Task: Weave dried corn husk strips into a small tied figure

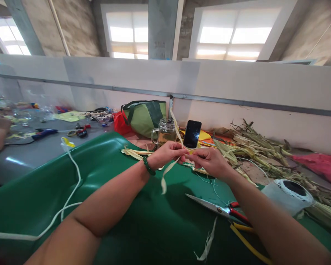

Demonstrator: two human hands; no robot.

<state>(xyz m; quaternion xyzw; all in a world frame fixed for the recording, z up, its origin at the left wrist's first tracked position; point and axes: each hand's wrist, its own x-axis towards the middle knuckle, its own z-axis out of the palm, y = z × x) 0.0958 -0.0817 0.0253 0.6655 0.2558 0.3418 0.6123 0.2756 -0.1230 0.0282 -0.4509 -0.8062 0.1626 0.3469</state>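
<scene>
The green mat (143, 221) lies beneath both forearms, with the scissors (223, 210) on it near the right one. The phone (192, 134) and glass mug (165, 133) stand just beyond the hands. Left hand (174, 151) and right hand (206, 160) pinch the pale strip (169, 172) between closed fingertips, its ends extending above and below the grip.

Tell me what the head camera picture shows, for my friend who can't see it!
The left hand and right hand pinch a pale thin strip together over a green mat. Red-handled scissors lie nearer the camera; behind the hands are a glass mug and smartphone, with dried husks to the right.
</scene>
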